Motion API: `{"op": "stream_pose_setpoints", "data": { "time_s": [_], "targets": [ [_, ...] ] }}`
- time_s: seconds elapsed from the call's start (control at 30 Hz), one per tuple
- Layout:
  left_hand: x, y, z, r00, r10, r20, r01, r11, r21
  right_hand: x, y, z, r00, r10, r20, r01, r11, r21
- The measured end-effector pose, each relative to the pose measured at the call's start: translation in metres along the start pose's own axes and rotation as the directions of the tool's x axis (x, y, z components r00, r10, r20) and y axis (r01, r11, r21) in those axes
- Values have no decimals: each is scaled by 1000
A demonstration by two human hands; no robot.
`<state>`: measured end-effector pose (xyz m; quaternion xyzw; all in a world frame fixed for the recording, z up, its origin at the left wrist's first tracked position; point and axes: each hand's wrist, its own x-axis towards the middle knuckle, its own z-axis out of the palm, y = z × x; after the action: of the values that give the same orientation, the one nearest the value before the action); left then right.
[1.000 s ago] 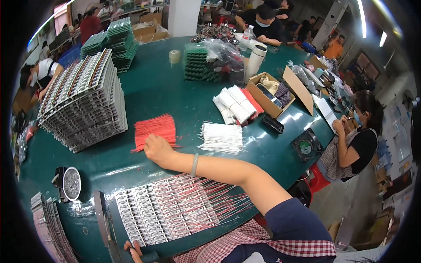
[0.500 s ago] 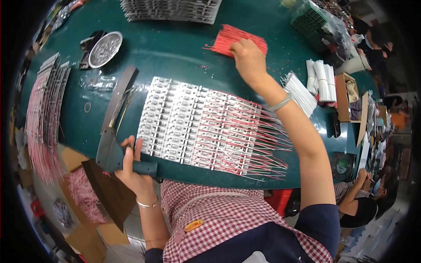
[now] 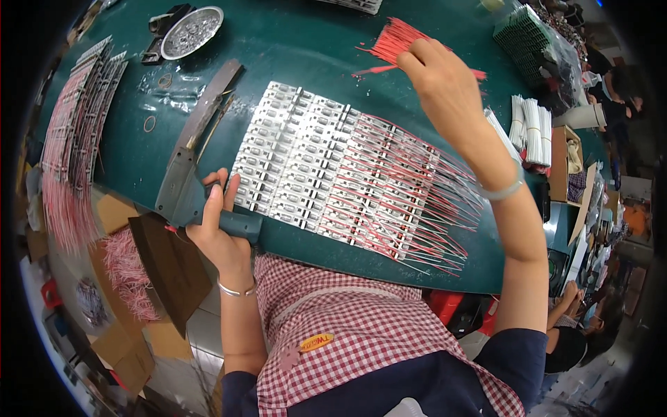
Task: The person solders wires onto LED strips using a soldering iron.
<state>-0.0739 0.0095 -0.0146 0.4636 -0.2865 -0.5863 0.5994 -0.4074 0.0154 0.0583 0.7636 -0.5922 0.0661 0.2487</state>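
Note:
My left hand (image 3: 221, 222) is wrapped round the grip of a dark grey-green gun-shaped tool (image 3: 182, 177) at the table's front edge. A long grey bar and a thin brass-coloured rod lie beyond its front end. My right hand (image 3: 445, 87) is reaching to the far side, fingers pinched on red wires (image 3: 379, 70) beside a pile of short red wires (image 3: 403, 38). Between my hands lies a panel of small white boards (image 3: 299, 153) in rows. Red and white wires (image 3: 451, 201) stick out from its right-hand rows, their free ends fanned over the table.
At the left lies a stack of wired panels (image 3: 76, 146). A metal bowl (image 3: 192, 33) of small shiny bits stands behind. Bundles of white wires (image 3: 533, 128) lie at the right, near an open box (image 3: 566, 163). Below the table, a carton holds pink wires (image 3: 128, 271).
My right hand has drawn back from the pile toward me and now has red wires in its fingers. My left hand keeps its grip on the tool. The whole view has shifted.

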Motion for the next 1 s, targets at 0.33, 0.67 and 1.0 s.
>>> {"op": "stream_pose_setpoints", "data": {
  "time_s": [0.33, 0.67, 1.0],
  "targets": [
    [-35, 14, -13, 996, 84, 31, -86, 994, 74, 4, -38, 36, 906, -110, 408, 174, 977, -123],
    [-102, 41, -72, 995, -77, 64, 58, 966, 252, -37, -86, -26, 988, 151, 33, -150, 888, 436],
    [-139, 46, -100, 927, -116, 358, -174, 710, 682, -90, -174, -39, 969, 240, 52, -214, 723, 657]
  ]
}}
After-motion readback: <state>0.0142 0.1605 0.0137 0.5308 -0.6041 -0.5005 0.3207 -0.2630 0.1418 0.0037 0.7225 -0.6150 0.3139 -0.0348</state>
